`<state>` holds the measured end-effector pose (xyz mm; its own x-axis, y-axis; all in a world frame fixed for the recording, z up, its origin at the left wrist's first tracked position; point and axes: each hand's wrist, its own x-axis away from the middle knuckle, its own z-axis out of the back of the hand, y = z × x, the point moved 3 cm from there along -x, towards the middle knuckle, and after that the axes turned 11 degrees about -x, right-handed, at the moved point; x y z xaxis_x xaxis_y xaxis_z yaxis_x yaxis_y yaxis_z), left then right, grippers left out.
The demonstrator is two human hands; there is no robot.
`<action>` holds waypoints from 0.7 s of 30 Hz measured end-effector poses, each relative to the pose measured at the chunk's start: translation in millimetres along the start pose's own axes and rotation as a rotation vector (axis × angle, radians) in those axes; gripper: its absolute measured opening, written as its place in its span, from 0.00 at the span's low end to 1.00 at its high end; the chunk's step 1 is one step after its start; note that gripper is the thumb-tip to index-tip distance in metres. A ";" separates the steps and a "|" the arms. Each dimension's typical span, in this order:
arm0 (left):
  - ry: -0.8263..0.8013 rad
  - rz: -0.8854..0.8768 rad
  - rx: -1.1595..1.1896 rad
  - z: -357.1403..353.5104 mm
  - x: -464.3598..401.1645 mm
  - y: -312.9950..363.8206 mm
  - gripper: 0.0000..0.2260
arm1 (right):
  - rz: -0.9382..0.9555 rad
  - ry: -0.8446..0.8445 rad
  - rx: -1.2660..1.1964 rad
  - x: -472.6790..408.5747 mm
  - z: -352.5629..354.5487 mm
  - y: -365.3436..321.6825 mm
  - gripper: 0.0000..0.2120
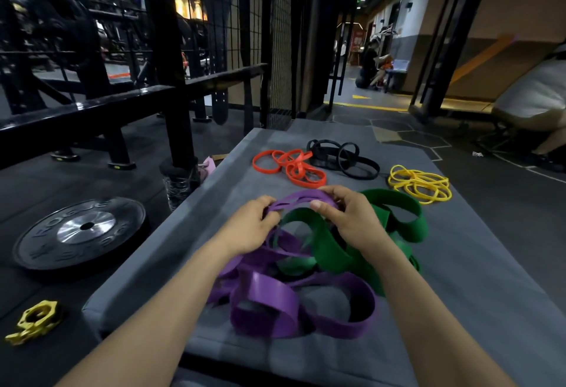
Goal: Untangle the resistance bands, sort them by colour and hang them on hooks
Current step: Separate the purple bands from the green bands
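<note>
A tangle of wide purple bands [269,304] and green bands [395,218] lies in the middle of a grey mat [477,279]. My left hand [248,227] and my right hand [346,218] both pinch a bunch of purple bands lifted above the tangle, with the stretch between them held taut. Farther back on the mat lie separate piles: thin orange bands [291,166], black bands [343,156] and thin yellow bands [421,184]. No hooks are visible.
A black weight plate [79,230] lies on the floor to the left, with a yellow barbell collar [36,319] nearer me. A black rack frame [171,86] and wire mesh stand behind left. A person sits at the right edge; others crouch far back.
</note>
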<state>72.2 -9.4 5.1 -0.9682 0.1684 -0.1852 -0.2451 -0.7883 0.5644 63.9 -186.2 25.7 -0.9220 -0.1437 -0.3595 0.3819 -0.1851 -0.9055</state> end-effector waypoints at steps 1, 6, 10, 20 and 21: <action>-0.008 -0.003 0.054 2.1 -0.6 1.2 0.09 | -0.013 0.000 -0.009 -1.3 1.0 0.1 0.09; 0.001 0.134 0.245 0.6 -6.1 3.1 0.11 | -0.089 -0.126 -0.023 3.3 -8.0 -7.0 0.04; 0.040 0.244 0.274 8.1 -10.9 -6.3 0.10 | -0.219 -0.263 0.127 5.0 -12.4 -2.2 0.29; 0.206 0.201 0.307 84.9 -37.4 27.3 0.12 | 0.243 -0.049 0.400 4.0 -21.5 -39.1 0.31; 0.205 0.186 0.300 92.0 -39.7 34.7 0.11 | 0.233 -0.117 0.415 -0.3 -24.0 -44.6 0.32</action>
<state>97.4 10.9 106.0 -0.9745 -0.1066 -0.1973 -0.0999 -0.5813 0.8075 45.6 -154.5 60.8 -0.8049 -0.3309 -0.4926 0.5921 -0.5035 -0.6292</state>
